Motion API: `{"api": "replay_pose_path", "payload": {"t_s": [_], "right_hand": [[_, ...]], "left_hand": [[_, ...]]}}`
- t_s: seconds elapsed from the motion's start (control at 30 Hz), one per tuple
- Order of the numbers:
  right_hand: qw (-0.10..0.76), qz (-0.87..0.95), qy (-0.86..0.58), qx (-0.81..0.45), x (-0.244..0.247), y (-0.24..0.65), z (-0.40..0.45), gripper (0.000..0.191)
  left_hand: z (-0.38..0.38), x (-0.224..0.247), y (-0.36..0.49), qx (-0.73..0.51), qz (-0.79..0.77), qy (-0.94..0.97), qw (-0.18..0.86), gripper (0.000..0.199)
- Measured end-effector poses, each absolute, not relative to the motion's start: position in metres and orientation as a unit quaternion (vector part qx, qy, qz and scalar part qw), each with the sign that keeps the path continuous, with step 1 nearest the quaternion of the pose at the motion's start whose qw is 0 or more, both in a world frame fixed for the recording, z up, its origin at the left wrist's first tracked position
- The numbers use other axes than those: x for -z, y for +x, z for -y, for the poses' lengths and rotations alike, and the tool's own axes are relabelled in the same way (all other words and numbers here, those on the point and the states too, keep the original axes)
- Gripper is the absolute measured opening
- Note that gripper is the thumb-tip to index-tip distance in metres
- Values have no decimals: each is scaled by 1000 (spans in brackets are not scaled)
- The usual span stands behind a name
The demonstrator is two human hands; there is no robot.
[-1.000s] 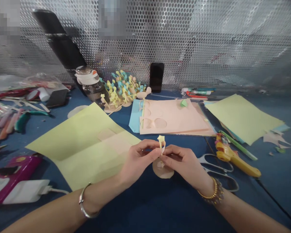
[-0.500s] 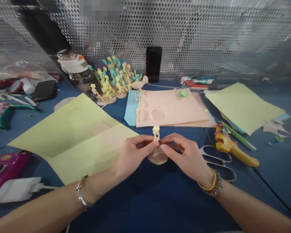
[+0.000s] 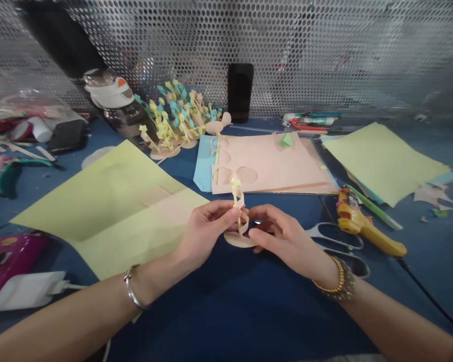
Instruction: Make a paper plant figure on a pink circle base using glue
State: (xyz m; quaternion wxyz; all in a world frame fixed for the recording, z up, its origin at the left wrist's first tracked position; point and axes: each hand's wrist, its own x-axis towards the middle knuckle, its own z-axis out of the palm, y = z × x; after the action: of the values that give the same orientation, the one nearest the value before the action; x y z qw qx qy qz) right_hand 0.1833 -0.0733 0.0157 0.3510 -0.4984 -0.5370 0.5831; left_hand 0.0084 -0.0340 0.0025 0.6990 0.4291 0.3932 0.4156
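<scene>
Between my hands is a small paper flower (image 3: 235, 184) with a yellow star-like top, a thin stem and a curled pink strip (image 3: 244, 224) around it. It stands on a round pale paper base (image 3: 237, 240), slightly tilted. My left hand (image 3: 204, 234) pinches the stem and strip between thumb and forefinger. At the right edge of the base, my right hand (image 3: 287, 241) has its thumb on top and its fingers bent beneath, gripping the disc. Scissors (image 3: 337, 236), partly covered by my right wrist, lie beside that hand.
Yellow paper (image 3: 113, 211) lies left, cut pink sheets (image 3: 279, 161) ahead, more sheets (image 3: 388, 161) right. A yellow glue gun (image 3: 366, 234) with a cord lies right. Several finished paper flowers (image 3: 173, 120), a bottle (image 3: 117, 108) and an upright phone (image 3: 240, 93) stand at the back.
The flower has shifted slightly left and more of its curled strip shows. My right fingers have moved from beside the stem down to the base's edge; my left hand still pinches the stem.
</scene>
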Motion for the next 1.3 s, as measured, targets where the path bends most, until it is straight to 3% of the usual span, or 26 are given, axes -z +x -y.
{"api": "replay_pose_path", "payload": {"t_s": [0.23, 0.47, 0.93, 1.3], "right_hand": [[359, 453, -441, -686, -17, 177, 74, 45], [392, 502, -490, -595, -10, 177, 74, 38], [389, 544, -535, -516, -6, 177, 75, 38], [362, 553, -536, -525, -8, 179, 70, 11]], "left_hand": [[35, -2, 9, -395, -344, 443, 727, 13], [35, -6, 10, -418, -395, 481, 662, 7], [36, -7, 9, -403, -430, 471, 656, 29], [36, -8, 9, -411, -427, 469, 655, 29]]}}
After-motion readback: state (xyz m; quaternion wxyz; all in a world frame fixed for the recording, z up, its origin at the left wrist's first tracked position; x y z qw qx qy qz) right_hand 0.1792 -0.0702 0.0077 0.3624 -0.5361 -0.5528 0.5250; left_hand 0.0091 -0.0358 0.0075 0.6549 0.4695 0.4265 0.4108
